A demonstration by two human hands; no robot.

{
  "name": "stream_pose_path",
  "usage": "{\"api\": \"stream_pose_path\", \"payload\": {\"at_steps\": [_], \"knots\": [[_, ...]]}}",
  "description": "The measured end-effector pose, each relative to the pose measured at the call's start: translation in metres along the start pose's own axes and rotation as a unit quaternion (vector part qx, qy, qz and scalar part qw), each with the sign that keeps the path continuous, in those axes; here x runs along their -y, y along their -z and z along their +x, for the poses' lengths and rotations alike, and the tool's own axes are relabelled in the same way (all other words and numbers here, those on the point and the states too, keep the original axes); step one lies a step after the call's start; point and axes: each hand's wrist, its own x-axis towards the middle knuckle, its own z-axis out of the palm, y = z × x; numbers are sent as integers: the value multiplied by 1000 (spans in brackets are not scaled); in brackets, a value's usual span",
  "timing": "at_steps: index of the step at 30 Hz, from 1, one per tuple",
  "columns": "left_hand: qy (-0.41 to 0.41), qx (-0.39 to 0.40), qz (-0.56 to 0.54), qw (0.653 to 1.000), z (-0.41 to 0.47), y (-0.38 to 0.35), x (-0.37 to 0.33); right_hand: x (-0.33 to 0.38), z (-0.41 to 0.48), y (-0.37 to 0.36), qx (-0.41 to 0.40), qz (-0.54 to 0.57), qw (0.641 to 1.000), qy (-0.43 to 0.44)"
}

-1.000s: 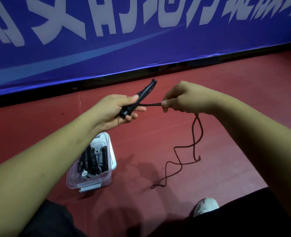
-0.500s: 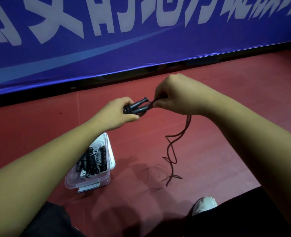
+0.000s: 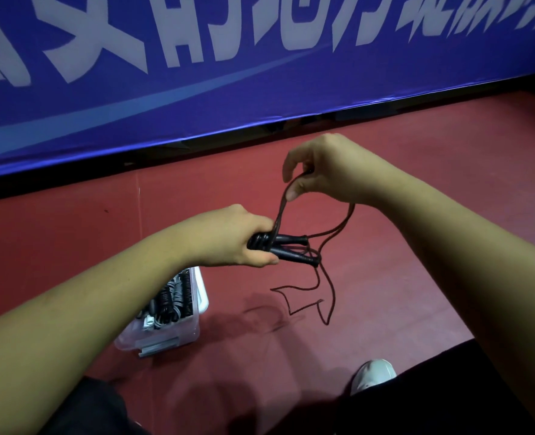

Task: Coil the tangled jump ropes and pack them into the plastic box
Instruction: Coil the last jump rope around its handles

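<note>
Coiling step. Left hand (image 3: pixel 238 237) grips handles (image 3: pixel 292 239); right hand (image 3: pixel 322 171), at 1 o'clock, pinches cord (image 3: pixel 280 211). Next, likely: wind hanging cord round handles, then into box (image 3: pixel 165 339) at 7 o'clock.

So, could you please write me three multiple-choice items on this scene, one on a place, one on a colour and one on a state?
1. Where is the plastic box? A on the floor; B on a table; C on a lap.
2. What colour are the rope handles? A white; B black; C yellow.
3. What does the left hand do? A hangs idle; B grips both handles; C presses the box.
Key: 1A, it sits on red floor; 2B, both look black; 3B, fingers curl round them.
</note>
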Motion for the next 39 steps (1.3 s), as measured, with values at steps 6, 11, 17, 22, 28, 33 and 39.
{"api": "stream_pose_path", "payload": {"at_steps": [6, 11, 17, 22, 28, 33, 39], "knots": [[-48, -26, -159, 986, -9, 4, -8, -8, 0, -2, 6, 92, 996, 0], [-22, -109, -347, 931, -14, 6, -2, -18, 0, -2, -4, 198, 980, -22], [-12, -199, -479, 855, -9, 12, 1, -20, 0, -16, 74, 220, 970, -69], [77, -228, -570, 785, -1, 14, 12, -10, 0, -24, 121, 181, 972, -86], [146, -229, -599, 753, 0, 18, 24, 9, 1, -23, 109, 142, 978, -104], [177, -198, -634, 726, 1, 18, 32, 17, -3, -11, 82, 92, 987, -104], [194, -190, -501, 822, 4, 16, 34, 20, -3, -5, 73, 76, 989, -103]]}}
